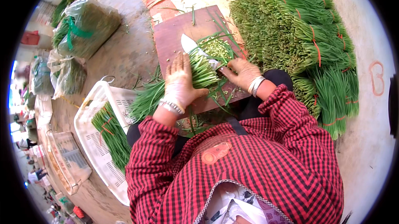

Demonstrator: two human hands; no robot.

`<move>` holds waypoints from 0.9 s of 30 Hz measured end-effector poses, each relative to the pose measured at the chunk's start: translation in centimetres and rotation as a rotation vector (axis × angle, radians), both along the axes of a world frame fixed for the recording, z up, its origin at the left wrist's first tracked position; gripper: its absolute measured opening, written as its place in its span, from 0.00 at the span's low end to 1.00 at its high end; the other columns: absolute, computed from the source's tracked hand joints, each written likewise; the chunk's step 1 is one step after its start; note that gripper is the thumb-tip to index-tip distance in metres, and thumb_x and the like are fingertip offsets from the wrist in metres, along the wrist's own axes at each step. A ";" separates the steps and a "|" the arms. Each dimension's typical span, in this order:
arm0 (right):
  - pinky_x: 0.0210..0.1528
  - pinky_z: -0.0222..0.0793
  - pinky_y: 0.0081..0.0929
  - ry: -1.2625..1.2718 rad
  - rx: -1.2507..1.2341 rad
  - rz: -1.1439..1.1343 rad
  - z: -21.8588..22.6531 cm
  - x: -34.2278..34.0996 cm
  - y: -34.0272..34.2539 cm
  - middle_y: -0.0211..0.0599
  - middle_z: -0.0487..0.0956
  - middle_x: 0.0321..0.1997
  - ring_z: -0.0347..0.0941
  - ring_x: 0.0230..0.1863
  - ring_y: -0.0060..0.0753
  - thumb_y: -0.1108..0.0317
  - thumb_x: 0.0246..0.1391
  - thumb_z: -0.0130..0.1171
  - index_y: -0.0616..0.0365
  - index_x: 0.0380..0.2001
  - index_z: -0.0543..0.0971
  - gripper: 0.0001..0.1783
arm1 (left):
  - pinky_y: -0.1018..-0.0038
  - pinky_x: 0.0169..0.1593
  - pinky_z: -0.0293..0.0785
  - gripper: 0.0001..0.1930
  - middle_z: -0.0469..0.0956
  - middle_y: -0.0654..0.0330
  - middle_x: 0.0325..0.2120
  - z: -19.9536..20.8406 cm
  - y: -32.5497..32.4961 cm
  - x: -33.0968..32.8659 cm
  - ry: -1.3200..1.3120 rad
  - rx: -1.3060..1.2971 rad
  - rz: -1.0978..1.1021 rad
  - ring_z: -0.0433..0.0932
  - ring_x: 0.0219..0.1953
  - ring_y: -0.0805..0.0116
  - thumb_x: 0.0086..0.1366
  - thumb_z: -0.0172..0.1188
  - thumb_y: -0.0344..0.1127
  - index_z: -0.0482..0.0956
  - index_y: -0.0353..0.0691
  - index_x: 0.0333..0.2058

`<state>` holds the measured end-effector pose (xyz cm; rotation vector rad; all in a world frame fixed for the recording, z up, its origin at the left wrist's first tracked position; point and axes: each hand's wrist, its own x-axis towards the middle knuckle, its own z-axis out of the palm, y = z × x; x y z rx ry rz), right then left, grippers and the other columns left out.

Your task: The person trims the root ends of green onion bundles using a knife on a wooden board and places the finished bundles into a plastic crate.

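"Where is the bunch of green stems (202,69)?"

"On the near half of the cutting board (172,29), with its pale stem ends on the board and its leafy ends running out past the board's left edge."

"And the left hand (181,82)?"

"It lies over the bunch, pressing on it, fingers stretched forward together and thumb spread toward the right. I can't tell how firmly it grips."

"What does the right hand (243,73) have?"

"A knife (189,45). The fingers are closed around the handle near the board's right side, and the broad blade slants over the board toward its far left, just beyond the stem ends."

"Anything else on the board?"

"A heap of short chopped pieces (217,48), just beyond the blade, with loose green strands around it."

"And around the board?"

"Right of it, a big stack of green bundles (282,29) tied with orange bands (315,43). Left of it and nearer the person, a white crate (119,102) with a tied bundle (113,134) inside. Farther left, beyond the crate, stuffed clear bags (93,26) stand on the floor (135,37)."
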<state>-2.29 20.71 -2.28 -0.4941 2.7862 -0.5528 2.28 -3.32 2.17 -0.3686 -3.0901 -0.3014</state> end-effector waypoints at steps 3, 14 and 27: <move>0.49 0.72 0.45 -0.058 0.053 0.033 -1.7 0.5 -0.8 0.50 0.76 0.45 0.77 0.48 0.48 0.51 0.51 0.59 0.59 0.42 0.75 0.24 | 0.57 0.64 0.62 0.70 0.52 0.39 0.68 -1.2 1.7 -1.9 -0.153 -0.068 0.051 0.64 0.64 0.43 0.33 0.78 0.57 0.46 0.30 0.68; 0.40 0.72 0.44 -0.109 -0.270 0.018 0.8 -0.7 0.6 0.49 0.79 0.33 0.78 0.35 0.53 0.56 0.52 0.56 0.57 0.38 0.74 0.17 | 0.56 0.53 0.71 0.47 0.76 0.49 0.46 -1.6 3.1 -3.8 -0.304 -0.153 0.238 0.76 0.50 0.50 0.39 0.76 0.53 0.66 0.36 0.56; 0.34 0.72 0.48 0.010 -0.102 0.067 6.6 5.7 3.1 0.46 0.79 0.28 0.78 0.31 0.52 0.52 0.62 0.50 0.51 0.47 0.73 0.18 | 0.59 0.49 0.77 0.51 0.77 0.47 0.47 -1.3 3.5 -4.0 -0.373 -0.121 0.303 0.78 0.50 0.52 0.42 0.73 0.54 0.62 0.35 0.61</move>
